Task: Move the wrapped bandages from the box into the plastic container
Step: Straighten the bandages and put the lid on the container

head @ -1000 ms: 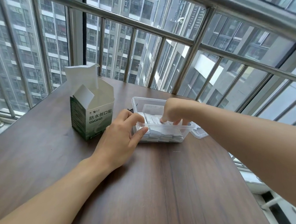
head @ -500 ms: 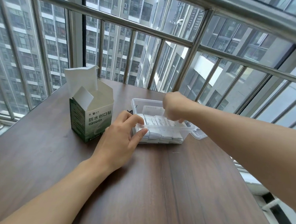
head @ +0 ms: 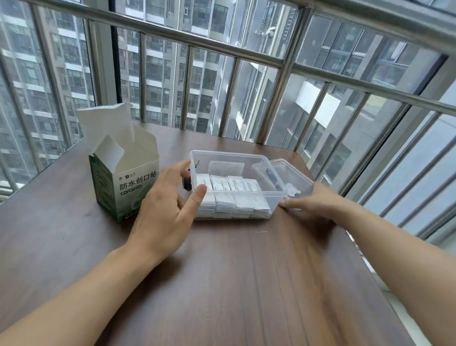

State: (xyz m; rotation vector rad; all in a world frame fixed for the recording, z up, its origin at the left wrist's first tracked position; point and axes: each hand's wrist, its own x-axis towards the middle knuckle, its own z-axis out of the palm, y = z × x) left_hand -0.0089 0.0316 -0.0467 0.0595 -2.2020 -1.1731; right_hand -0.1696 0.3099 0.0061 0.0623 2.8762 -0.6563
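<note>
Box (head: 125, 176), green-and-white carton, flaps open: front face reads "防水创口贴" in large dark characters. Small logo with tiny characters above it, too small to read. Row of small green marks beneath, unreadable. Wrapped bandages (head: 232, 185) in plastic container (head: 272, 196): fine print, illegible.

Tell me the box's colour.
Dark green side, pale front with dark print, white flaps: box, head view.

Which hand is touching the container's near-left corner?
The left hand: its thumb presses the container there, while the right hand lies flat on the table beside the lid.
</note>
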